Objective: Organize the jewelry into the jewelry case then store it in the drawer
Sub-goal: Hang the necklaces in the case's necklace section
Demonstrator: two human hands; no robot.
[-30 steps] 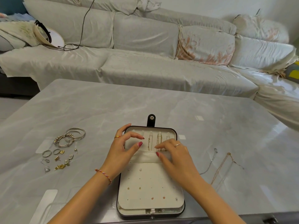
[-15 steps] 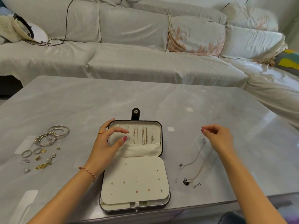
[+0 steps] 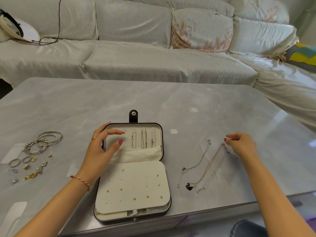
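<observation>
Glossy marble-look table, matt cream fabric lining in the jewelry case, shiny metal bangles, thin metal necklaces.

grey marble table, covered sofa

No text, label, brand, number or sign can be read anywhere. A small script-shaped pendant lies on the bench at the near end of a chain, but it is too small to make out.
</observation>
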